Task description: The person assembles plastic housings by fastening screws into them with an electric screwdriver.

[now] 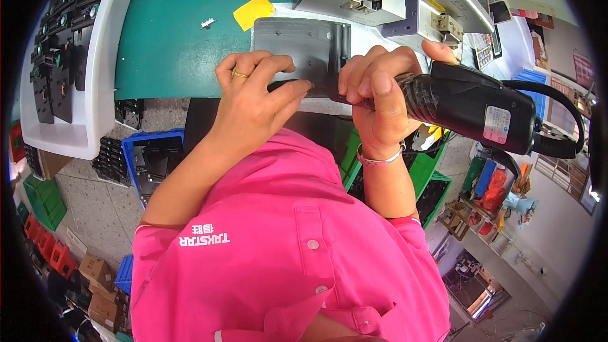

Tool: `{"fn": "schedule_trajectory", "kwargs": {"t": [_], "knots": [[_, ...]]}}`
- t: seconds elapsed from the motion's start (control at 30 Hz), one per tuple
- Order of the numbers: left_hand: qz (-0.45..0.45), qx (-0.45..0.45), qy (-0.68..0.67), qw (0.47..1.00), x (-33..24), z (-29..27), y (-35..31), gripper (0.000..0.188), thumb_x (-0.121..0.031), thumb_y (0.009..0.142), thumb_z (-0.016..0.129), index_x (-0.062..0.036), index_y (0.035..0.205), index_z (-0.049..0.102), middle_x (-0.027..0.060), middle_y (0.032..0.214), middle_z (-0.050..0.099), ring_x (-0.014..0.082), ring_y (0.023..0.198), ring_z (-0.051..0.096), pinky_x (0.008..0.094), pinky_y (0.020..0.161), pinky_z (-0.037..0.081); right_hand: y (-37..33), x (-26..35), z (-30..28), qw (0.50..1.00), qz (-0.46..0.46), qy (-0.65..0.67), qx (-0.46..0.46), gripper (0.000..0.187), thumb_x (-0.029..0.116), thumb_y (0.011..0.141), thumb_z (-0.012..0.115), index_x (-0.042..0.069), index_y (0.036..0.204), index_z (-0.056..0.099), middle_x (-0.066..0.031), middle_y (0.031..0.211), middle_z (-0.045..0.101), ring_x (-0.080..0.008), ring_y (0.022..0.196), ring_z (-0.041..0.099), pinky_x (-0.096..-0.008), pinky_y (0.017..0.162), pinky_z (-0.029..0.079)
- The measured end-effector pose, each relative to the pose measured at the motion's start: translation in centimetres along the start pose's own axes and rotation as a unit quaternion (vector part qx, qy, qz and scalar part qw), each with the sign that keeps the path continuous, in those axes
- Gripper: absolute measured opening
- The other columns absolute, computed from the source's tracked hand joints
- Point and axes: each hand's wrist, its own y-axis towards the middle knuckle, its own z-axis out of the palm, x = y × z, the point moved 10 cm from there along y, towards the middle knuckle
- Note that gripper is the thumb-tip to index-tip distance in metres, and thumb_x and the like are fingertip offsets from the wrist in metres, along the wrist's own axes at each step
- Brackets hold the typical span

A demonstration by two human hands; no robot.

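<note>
Far left, a green crate (45, 204) on the floor, contents hard to make out at the curved rim. Upper left of the frame: white tray (106, 57), long side running top to bottom, cut off above; in it, a heap of black parts (63, 57) with round, lens-like ends, some green showing. Lower left, stacked cardboard boxes (101, 272). Right of the tray, on the floor, a blue crate (129, 155) holding flat black pieces.

Green counter (183, 38) across upper left-centre; on it a tiny white part (208, 23) and a yellow slip (252, 12).

Centre: left hand (253, 98), ring on one finger, fingers curled, thumb and forefinger nearly meeting at a dark edge; cannot tell whether they grip it. Just beyond, a flat black panel (294, 41) at upper centre, upper edge running left-right, ribbed bar at its right end, near edge hidden behind the hands.

Right hand (383, 104), braceleted, closed round the narrow front of a corded black power tool (478, 101), right of centre. Tool's long axis near level, sloping slightly down rightward; working end points left, tip hidden by fingers; thick cord loops off its right end.

Beyond, grey bench machines (354, 0), cut off above.
</note>
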Motion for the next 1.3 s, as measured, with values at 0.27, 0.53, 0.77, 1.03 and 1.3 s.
{"fn": "schedule_trajectory", "kwargs": {"t": [0.27,0.53,0.77,1.03,1.3], "knots": [[0.003,0.009,-0.007,1.0,0.1,0.2,0.1,0.019,-0.017,0.071,0.073,-0.0194,0.09,0.072,-0.0013,0.106,0.057,0.0204,0.104,0.05,0.0423,0.093,0.028,0.0,-0.6,0.3,0.999,0.007,-0.037,0.025,0.053,-0.001,0.082,0.067,0.001,0.124,0.036,-0.0049,0.068,0.059,-0.0127,0.055,0.054,-0.025,0.055,0.046],[-0.015,0.013,-0.024,1.0,0.1,0.3,0.5,0.019,-0.019,0.072,0.074,-0.0162,0.091,0.07,0.0001,0.104,0.058,0.023,0.103,0.051,0.0438,0.094,0.029,-0.5,-1.0,1.7,0.949,0.049,-0.31,0.027,0.041,-0.009,0.082,0.055,0.005,0.116,0.038,-0.006,0.08,0.052,-0.0142,0.063,0.053,-0.0279,0.056,0.047],[-0.011,0.026,-0.003,1.0,-0.6,0.3,1.0,0.018,-0.015,0.07,0.076,-0.0156,0.087,0.071,-0.0006,0.103,0.06,0.0231,0.1,0.052,0.0416,0.092,0.032,-0.7,1.3,-0.2,0.977,-0.002,-0.214,0.02,0.044,-0.005,0.077,0.064,0.004,0.114,0.042,-0.0024,0.064,0.056,-0.0133,0.051,0.051,-0.0288,0.055,0.047],[0.022,0.053,-0.024,0.998,-2.4,2.1,2.2,0.019,-0.014,0.072,0.076,-0.0151,0.091,0.072,0.0018,0.102,0.061,0.0232,0.101,0.053,0.0391,0.091,0.032,3.5,11.5,-11.4,0.942,-0.228,-0.143,-0.202,0.053,0.007,0.089,0.052,0.006,0.134,0.026,-0.0058,0.064,0.046,-0.0168,0.048,0.048,-0.0343,0.047,0.05],[0.032,0.045,-0.021,0.998,-2.6,2.5,2.4,0.02,-0.015,0.072,0.077,-0.0164,0.091,0.071,0.0023,0.1,0.062,0.0233,0.098,0.054,0.0384,0.089,0.032,5.5,11.4,-12.7,0.94,-0.246,-0.147,-0.186,0.057,-0.003,0.086,0.055,0.001,0.134,0.024,-0.008,0.066,0.052,-0.0162,0.05,0.052,-0.0353,0.051,0.053]]}}
